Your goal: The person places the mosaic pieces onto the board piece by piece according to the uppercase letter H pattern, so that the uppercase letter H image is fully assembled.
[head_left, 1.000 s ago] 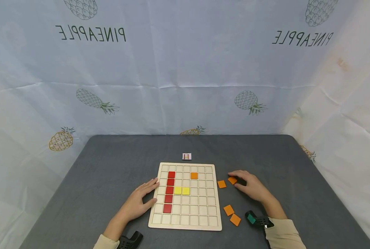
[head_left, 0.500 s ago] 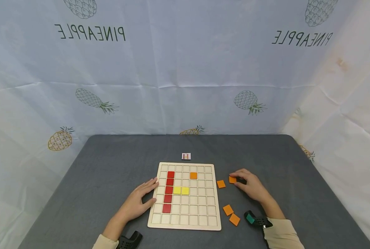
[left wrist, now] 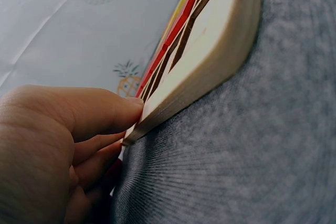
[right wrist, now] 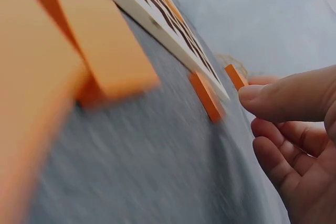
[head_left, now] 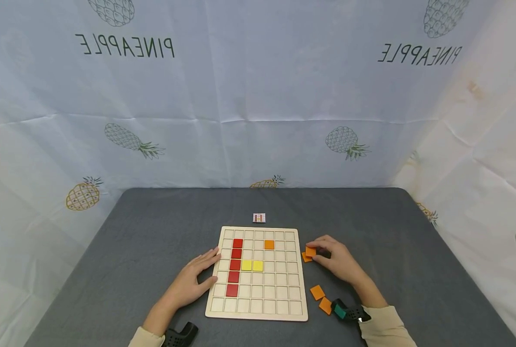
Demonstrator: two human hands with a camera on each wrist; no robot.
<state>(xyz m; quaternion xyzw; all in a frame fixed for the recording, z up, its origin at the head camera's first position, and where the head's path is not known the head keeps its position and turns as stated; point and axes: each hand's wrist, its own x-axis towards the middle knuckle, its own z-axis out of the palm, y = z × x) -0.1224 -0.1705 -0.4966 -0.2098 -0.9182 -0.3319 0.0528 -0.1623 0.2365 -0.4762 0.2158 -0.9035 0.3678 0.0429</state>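
Observation:
Between thumb and fingertips my right hand pinches an orange square tile, lifted off the table in the right wrist view. Just under it, a second orange tile lies by the right edge of the wooden grid board. My left hand rests against the board's left edge, with the thumb touching the rim. On the board sit a column of several red tiles, two yellow tiles side by side and one orange tile toward the upper right.
Two more orange tiles lie right of the board, close to my right wrist strap. A small patterned card lies beyond the board's far edge. Behind the dark grey table hangs a pineapple-print curtain.
My right hand has picked the orange tile up from the table and carried it left, over the neighbouring orange tile. The left hand and the board keep their places.

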